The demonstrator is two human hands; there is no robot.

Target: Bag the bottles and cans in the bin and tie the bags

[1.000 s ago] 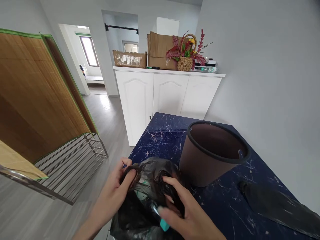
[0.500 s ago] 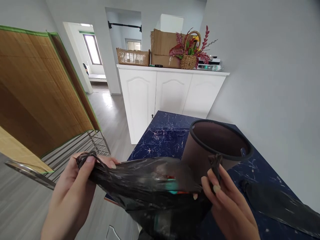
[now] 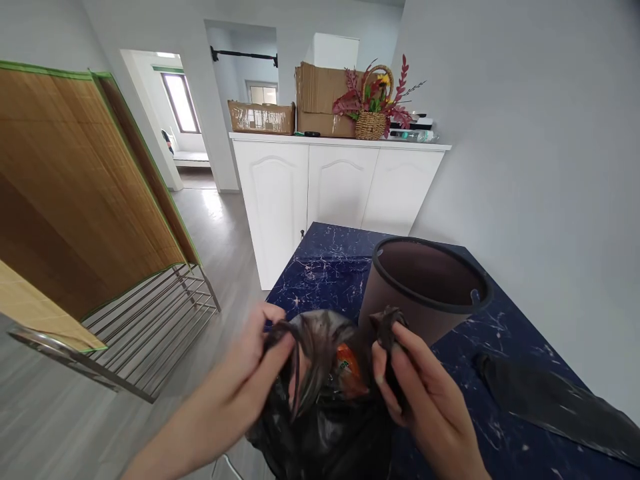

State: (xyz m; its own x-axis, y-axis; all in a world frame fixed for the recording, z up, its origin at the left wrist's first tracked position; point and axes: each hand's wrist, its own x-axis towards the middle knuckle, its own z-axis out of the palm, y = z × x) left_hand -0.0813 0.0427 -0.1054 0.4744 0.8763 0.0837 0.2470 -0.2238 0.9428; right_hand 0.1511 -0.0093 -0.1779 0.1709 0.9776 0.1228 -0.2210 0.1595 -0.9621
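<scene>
Your left hand [image 3: 245, 387] is clamped on one twisted handle of the black bag [image 3: 325, 427], thumb against fingers; your right hand [image 3: 425, 400] grips the other handle the same way. Half a second ago you held those handles stretched wide apart. Now they are near each other, so the mouth has narrowed, with an orange item [image 3: 349, 370] showing inside. The bag is at the near edge of the tabletop [image 3: 330, 263], just before the brown bin [image 3: 400, 300]. A flat bag [image 3: 550, 407] lies toward the near right corner.
</scene>
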